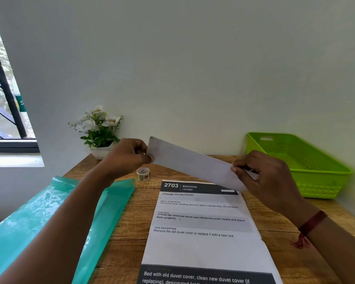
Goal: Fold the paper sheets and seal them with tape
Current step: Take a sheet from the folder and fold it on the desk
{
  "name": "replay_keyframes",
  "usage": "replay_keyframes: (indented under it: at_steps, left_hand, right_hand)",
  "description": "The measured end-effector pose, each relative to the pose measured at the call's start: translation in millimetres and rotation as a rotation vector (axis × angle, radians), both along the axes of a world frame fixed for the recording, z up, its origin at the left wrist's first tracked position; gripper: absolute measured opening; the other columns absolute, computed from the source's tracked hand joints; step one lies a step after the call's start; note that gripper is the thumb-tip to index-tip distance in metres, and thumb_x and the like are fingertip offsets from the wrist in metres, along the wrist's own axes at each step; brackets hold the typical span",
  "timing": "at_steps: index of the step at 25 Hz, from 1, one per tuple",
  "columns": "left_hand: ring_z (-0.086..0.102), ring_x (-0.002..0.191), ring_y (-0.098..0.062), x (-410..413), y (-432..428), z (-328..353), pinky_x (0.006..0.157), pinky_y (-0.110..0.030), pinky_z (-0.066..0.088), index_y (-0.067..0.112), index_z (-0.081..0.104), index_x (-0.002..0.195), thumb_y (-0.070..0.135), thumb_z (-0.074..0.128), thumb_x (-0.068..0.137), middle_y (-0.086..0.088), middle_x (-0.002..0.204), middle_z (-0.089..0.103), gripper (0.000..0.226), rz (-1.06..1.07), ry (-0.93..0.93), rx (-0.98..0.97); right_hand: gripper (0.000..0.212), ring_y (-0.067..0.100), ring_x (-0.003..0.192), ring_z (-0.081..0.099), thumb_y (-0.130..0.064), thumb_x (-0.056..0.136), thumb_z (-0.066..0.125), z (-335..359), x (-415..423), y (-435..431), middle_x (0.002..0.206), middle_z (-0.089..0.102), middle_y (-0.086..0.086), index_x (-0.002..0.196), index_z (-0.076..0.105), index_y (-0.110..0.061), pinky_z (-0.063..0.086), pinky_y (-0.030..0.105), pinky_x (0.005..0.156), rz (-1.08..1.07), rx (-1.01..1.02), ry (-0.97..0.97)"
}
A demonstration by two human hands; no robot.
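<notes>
I hold a folded white paper sheet point(193, 163) in the air above the wooden table point(127, 226), tilted down to the right. My left hand point(129, 155) pinches its upper left end. My right hand point(268, 179) pinches its lower right end. Under it a printed paper sheet point(201, 238) lies flat on the table, its top edge partly hidden by the held sheet. A small patterned tape roll point(143, 173) stands on the table just below my left hand.
A teal plastic folder point(39, 218) lies at the table's left side under my left forearm. A green plastic basket point(295, 162) sits at the back right. A white pot of flowers point(98, 130) stands at the back left against the wall. A window point(0, 99) is on the left.
</notes>
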State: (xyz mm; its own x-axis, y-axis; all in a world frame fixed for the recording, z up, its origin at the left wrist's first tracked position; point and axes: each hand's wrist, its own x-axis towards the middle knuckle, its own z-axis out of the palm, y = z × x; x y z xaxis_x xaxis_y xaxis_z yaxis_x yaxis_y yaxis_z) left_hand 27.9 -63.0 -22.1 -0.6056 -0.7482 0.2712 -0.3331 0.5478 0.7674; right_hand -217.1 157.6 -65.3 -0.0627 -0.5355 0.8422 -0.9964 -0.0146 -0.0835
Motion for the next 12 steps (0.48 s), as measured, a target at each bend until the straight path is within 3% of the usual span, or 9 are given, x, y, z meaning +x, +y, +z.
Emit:
replay_keyframes:
  at_steps: [5,12]
  left_hand:
    - [0.068,0.063,-0.009,4.5,-0.9,-2.0,0.048,-0.014,0.045,0.011,0.068,0.084,0.006,0.068,0.085,-0.004,0.075,0.073,0.005,-0.066,-0.098,0.011]
    - [0.072,0.072,-0.023,14.7,-6.9,-1.6,0.059,-0.024,0.058,0.001,0.070,0.098,0.004,0.069,0.083,-0.014,0.081,0.075,0.015,-0.151,-0.142,0.195]
  right_hand:
    - [0.005,0.010,0.068,0.060,-0.021,0.079,0.069,-1.8,-2.5,1.8,0.078,0.063,-0.007,0.077,0.071,-0.016,0.048,0.031,0.056,0.051,0.061,0.037]
    - [0.008,0.004,0.078,0.062,-0.020,0.075,0.072,-5.0,-1.3,0.5,0.084,0.064,-0.014,0.079,0.065,-0.023,0.052,0.032,0.065,0.201,0.243,-0.039]
